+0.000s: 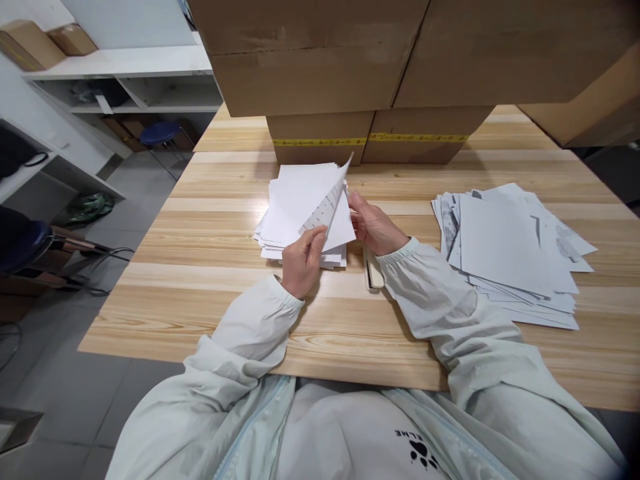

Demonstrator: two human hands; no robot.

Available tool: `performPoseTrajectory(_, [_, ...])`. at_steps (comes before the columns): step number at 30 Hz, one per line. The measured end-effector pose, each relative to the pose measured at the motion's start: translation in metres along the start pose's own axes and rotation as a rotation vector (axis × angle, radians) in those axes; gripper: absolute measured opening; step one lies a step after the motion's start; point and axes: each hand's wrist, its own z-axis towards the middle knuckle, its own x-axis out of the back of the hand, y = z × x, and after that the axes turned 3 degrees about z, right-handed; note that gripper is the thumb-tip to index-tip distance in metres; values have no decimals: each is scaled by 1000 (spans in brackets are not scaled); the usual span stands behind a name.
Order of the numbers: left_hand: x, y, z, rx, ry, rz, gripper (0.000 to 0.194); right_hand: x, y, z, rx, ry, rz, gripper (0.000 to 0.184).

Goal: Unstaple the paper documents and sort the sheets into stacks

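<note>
Raised over a stack of white paper (300,183) is a sheet of paper (341,223), its left part folded up so that a printed underside shows. My left hand (303,261) pinches the sheet's near edge between thumb and fingers. At the sheet's right edge is my right hand (374,225), thumb uppermost; its other fingers are partly hidden behind the paper. Below my right wrist lies a cream-coloured stapler (372,275), partly covered by the hand and sleeve.
A second, untidy pile of papers (505,247) lies on the right of the wooden table (200,287). Large cardboard boxes (320,60) are stacked at the back. Shelving (125,63) and a blue stool (160,132) stand off to the left.
</note>
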Motion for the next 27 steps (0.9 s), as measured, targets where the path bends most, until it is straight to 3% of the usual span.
performPoseTrajectory(4, [0, -7, 2, 86, 138, -101, 28, 2, 3, 0, 33, 18, -13, 45])
performPoseTrajectory(6, [0, -8, 3, 126, 148, -104, 27, 0, 2, -3, 40, 26, -37, 40])
performPoseTrajectory(12, [4, 1, 5, 236, -36, -226, 39, -15, -2, -16, 22, -54, -66, 48])
performPoseTrajectory(18, [9, 3, 12, 341, -63, -265, 59, -17, 4, -16, 55, -49, -132, 43])
performPoseTrajectory(27, [15, 12, 25, 361, -140, -291, 59, -16, 8, -13, 96, -57, -201, 42])
